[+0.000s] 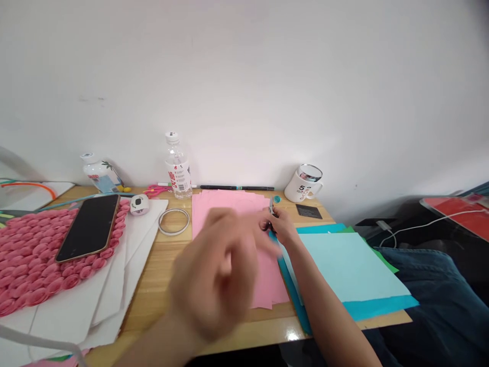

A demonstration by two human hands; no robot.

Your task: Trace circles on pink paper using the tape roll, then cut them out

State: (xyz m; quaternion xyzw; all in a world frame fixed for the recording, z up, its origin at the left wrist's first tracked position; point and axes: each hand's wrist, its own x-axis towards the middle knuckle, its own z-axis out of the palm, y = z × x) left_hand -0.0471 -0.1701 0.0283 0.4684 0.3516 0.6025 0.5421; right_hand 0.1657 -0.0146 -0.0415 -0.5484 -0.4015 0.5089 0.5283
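Observation:
My left hand (217, 270) is large and close to the camera, smeared by motion, above the pink paper sheets (269, 290). Some of its fingers look curled and one or more point right, but the blur hides whether they hold anything. Farther back, my right hand (282, 224) grips a pair of scissors (271, 206) by dark handles, with the metal blades pointing toward the wall. That hand is at the right edge of the pink stack, and its forearm crosses the light blue sheets (344, 265).
Left of the pink paper are a tape ring (173, 221), a bottle (178, 171), and a phone (89, 227) on pink paper petals (34, 260). Pens (237, 188) lie along the wall. A white mug (303, 183) and a black card (308, 211) are at the right.

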